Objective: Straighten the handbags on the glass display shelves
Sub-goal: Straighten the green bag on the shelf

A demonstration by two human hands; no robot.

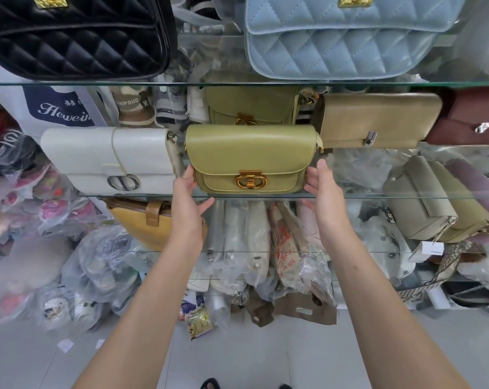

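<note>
The olive-green handbag [251, 158], probably light and fairly stiff, is being flanked at the near edge of the middle glass shelf [406, 196] by the left hand [191, 192] and right hand [321, 183], fingers spread loose, nothing being gripped, its lower side corners being judged the best hold.

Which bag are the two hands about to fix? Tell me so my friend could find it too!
Find the middle glass shelf, the one below the big black and blue quilted bags. In its centre, between a white bag and a tan wallet-shaped bag, sits the yellow-green bag, with the left hand and right hand at its sides. Only it has a round gold clasp facing front.
</note>
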